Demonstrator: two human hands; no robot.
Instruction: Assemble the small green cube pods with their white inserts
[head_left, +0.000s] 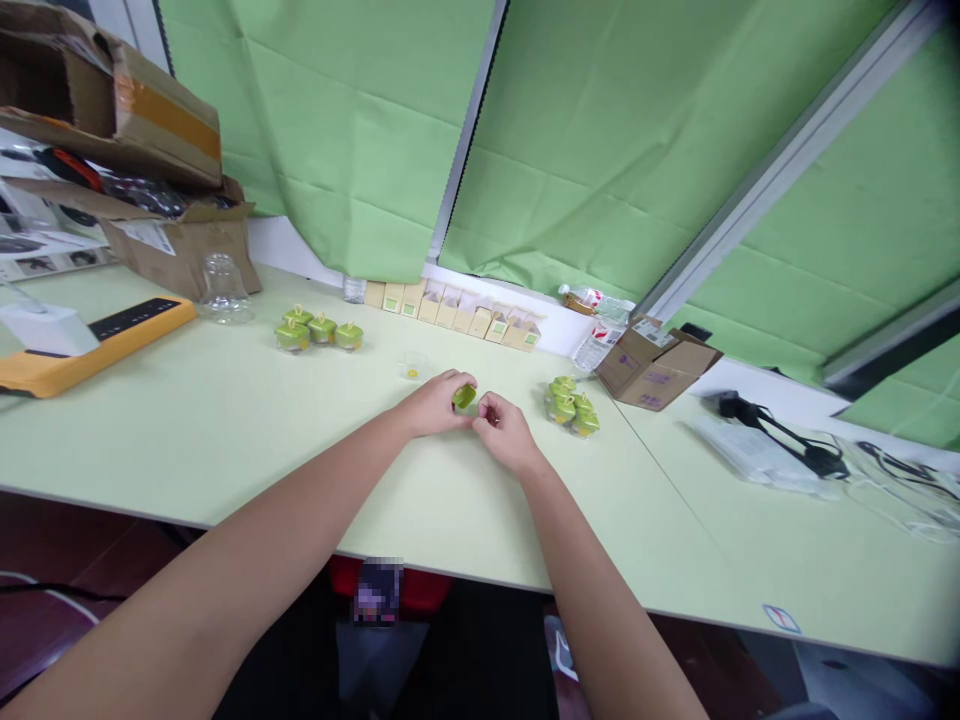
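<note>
My left hand (437, 403) is closed around a small green lid (464, 396), held just above the table with its face tilted toward me. Close beside it, my right hand (504, 430) has its fingers pinched together; whatever they hold is too small or hidden to make out. Behind my left hand stands a small clear cup (412, 367) without a lid, a yellow spot at its bottom. Several green-lidded clear cups (321, 330) cluster to the left. Another group of green-lidded cups (573, 408) sits to the right of my right hand.
Small cardboard boxes (450, 308) line the back wall. An orange power strip (112, 345), a clear plastic vessel (223, 290) and stacked cartons (180, 240) are at left. To the right are a brown box (654, 368), bottles (598, 302) and black cables (795, 440).
</note>
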